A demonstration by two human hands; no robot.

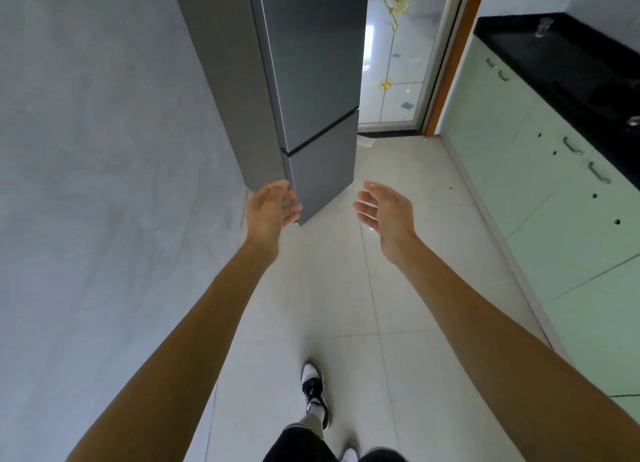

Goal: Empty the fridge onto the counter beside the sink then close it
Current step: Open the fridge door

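Both bare arms outstretched toward closed grey fridge [311,81].
Loosely spread, empty fingers on left hand [273,207], before the lower corner, and right hand [384,212], apart; black counter [561,56] at right.

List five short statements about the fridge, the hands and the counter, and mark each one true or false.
1. The fridge has both of its doors shut. True.
2. The left hand grips a bottle. False: its fingers are relaxed and it holds nothing.
3. The right hand is open and empty. True.
4. The counter has a white top. False: the top is black, above pale green cabinet fronts.
5. A clear glass stands on the counter near its far end. True.
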